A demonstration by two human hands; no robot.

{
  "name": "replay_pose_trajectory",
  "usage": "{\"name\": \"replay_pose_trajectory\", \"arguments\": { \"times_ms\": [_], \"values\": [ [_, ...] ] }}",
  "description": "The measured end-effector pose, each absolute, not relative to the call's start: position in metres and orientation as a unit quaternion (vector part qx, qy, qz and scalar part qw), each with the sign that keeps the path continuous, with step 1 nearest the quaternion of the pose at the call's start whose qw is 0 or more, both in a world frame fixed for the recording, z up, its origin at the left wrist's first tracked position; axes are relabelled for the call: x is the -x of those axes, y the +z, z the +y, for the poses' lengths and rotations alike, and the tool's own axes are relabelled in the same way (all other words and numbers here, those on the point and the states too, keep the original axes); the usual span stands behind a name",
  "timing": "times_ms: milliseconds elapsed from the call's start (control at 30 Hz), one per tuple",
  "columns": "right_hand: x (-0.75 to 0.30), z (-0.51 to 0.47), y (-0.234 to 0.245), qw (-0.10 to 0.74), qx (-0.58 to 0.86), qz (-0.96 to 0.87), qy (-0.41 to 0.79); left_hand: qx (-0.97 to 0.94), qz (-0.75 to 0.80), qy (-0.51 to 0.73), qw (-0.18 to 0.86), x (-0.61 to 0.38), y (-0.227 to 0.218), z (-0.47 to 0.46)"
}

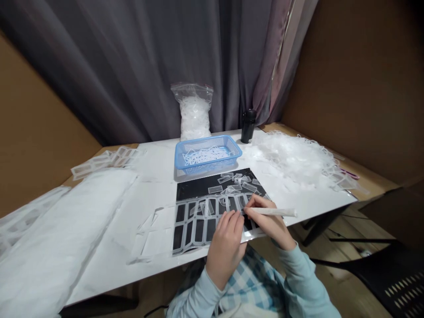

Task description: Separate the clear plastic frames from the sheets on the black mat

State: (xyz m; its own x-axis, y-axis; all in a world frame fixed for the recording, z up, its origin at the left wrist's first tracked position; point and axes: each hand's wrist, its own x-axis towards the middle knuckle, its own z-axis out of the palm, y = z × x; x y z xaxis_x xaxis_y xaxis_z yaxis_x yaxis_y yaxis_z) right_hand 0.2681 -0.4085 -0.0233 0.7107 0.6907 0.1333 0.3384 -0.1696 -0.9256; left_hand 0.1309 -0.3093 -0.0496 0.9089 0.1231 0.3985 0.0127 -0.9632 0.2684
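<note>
Right hand (265,216), just right of centre, pinches a white stick-like tool (280,212), its long axis near level and free end rightward, the clear grid sheet (206,218) mostly leftward, under left hand (228,238), fingers close-set, grip can't be told.

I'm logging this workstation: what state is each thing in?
Blue basket: open-topped, part-filled with white pieces
Zip bag: upright, well filled; seal unclear
Black bottle: upright
White pile: loose, heaped
Black mat: flat, partly covered by clear frames
White stick: held in the right hand
Curtain: drawn
</note>
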Motion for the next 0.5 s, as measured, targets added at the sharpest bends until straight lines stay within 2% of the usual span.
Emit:
{"name": "replay_pose_trajectory", "arguments": {
  "times_ms": [500],
  "values": [
    [-0.2673, -0.4084, -0.0229, 0.534, 0.752, -0.352, 0.161, -0.968, 0.038, 0.205, 0.137, -0.1314, -0.0477, -0.3093]
  ]
}}
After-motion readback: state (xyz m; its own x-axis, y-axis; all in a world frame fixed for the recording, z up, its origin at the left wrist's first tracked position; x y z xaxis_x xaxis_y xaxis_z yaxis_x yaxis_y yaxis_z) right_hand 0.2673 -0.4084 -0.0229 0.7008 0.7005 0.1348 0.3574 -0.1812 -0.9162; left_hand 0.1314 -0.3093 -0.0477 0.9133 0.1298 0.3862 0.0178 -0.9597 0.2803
